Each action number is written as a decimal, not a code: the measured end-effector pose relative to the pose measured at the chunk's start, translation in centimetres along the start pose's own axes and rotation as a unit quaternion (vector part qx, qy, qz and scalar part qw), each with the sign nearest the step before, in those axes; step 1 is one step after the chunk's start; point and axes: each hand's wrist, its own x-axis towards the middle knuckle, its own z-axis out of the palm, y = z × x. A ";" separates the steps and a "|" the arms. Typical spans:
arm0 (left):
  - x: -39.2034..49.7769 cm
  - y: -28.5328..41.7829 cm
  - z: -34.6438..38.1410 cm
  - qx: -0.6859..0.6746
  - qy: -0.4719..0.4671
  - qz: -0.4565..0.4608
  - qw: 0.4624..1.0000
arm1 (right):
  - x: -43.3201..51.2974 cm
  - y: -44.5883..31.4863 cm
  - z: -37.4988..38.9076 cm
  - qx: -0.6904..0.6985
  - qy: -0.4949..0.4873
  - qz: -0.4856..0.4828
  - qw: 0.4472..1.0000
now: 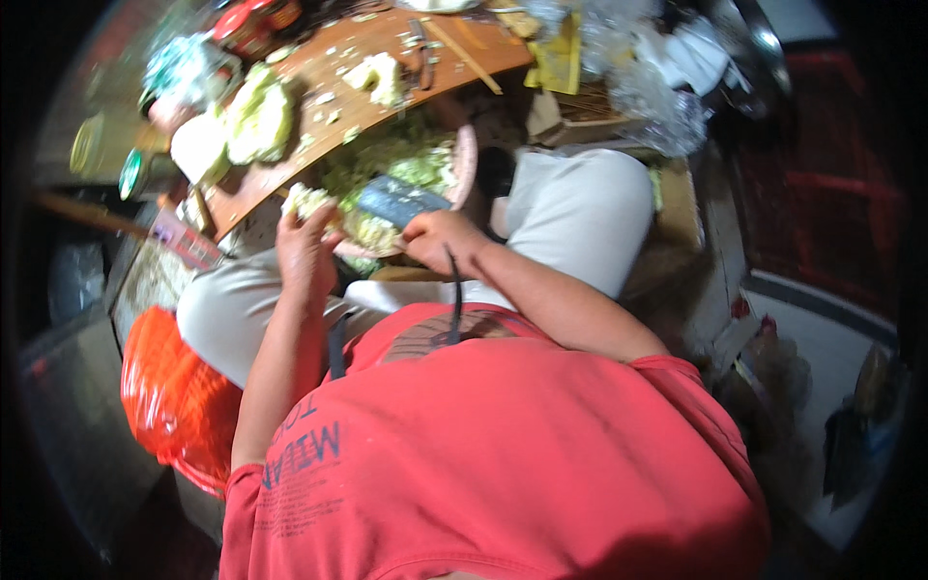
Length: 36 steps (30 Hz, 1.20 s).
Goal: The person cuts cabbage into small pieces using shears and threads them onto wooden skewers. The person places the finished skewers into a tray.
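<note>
My left hand (308, 243) grips a pale piece of cabbage (308, 201) at the left rim of a pink basin (466, 163). In my right hand (444, 241) is a cleaver (402, 201), its broad dark blade lying flat over the basin with small cabbage bits on it. Chopped cabbage (428, 168) fills much of the basin, which sits low between my knees. The cleaver's handle is hidden inside my fist. On the wooden board (319, 134) beyond rest a cabbage piece (377, 78) and a larger cabbage portion (259, 116).
A knife (420, 58) and a chopstick-like wooden stick (464, 56) lie on the board among scraps. Red-lidded jars (239, 30) stand at the far left. An orange plastic bag (174, 395) is beside my left knee. Clear plastic bags (652, 94) crowd the far right.
</note>
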 end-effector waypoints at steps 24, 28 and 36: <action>-0.2 6.0 3.5 0.054 -0.124 0.060 0.989 | -13.6 2.0 -15.4 0.262 0.458 -0.106 0.843; 0.2 3.6 1.5 0.062 -0.105 -0.002 0.993 | -16.9 12.2 -17.3 0.279 0.491 0.038 0.824; -1.0 1.9 1.3 0.148 -0.082 -0.066 0.983 | -18.9 30.3 -10.1 0.068 0.399 0.292 0.866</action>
